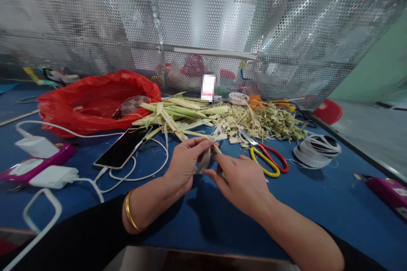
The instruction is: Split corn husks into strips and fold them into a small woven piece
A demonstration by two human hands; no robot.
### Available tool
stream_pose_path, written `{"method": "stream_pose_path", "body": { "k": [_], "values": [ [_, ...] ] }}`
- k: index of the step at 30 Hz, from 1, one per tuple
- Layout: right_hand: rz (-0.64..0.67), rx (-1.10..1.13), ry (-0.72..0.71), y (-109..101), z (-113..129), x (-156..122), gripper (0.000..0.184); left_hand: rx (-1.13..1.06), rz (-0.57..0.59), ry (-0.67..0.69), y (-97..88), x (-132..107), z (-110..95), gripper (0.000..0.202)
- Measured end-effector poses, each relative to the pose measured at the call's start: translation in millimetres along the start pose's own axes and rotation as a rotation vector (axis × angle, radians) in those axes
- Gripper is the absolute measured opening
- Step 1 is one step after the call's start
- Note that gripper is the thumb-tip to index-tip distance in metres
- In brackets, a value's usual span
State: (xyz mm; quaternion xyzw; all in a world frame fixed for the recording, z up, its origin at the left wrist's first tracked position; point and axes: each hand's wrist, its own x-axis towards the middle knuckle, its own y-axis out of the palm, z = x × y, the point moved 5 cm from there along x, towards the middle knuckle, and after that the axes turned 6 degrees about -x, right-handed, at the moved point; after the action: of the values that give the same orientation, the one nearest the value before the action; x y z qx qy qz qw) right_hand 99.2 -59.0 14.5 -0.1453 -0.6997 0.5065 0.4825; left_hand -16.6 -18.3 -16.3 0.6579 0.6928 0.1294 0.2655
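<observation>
Near the middle of the blue table, my left hand [182,163] pinches a pale strip of corn husk [205,161] between thumb and fingers. My right hand [243,178] is closed at the other side of the same strip, its fingertips close to the left thumb. The strip bends into a loop between the hands, and its ends are partly hidden by the fingers. Just beyond lies a pile of green and cream corn husks [181,112]. Scissors [265,159] with red and yellow handles rest to the right of my right hand, blades pointing away.
Husk scraps [251,123] and a dried greenish heap [276,123] lie at the back right, near a white string spool [317,151]. Left stand a red plastic bag [79,101], a phone [124,149] with white cables and a purple power strip [60,155]. A perforated metal screen [206,21] closes the back.
</observation>
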Motion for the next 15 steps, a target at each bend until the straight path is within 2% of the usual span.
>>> {"method": "stream_pose_path", "body": {
  "k": [3,6,9,15],
  "values": [
    [0.077,0.082,0.235,12.2,-9.2,-3.0,0.029,0.012,0.011,-0.009,2.7,-3.1,4.1,0.02],
    [0.093,0.184,0.32,17.7,-14.1,-2.8,0.018,0.019,0.031,-0.034,5.4,-5.5,7.6,0.02],
    [0.094,0.214,0.338,18.8,-15.9,-1.7,0.024,0.022,0.041,-0.032,6.7,-6.3,7.5,0.019],
    [0.085,0.256,0.29,16.0,-12.4,-1.6,0.02,0.058,0.031,-0.001,4.0,-4.1,7.6,0.02]
  ]
}}
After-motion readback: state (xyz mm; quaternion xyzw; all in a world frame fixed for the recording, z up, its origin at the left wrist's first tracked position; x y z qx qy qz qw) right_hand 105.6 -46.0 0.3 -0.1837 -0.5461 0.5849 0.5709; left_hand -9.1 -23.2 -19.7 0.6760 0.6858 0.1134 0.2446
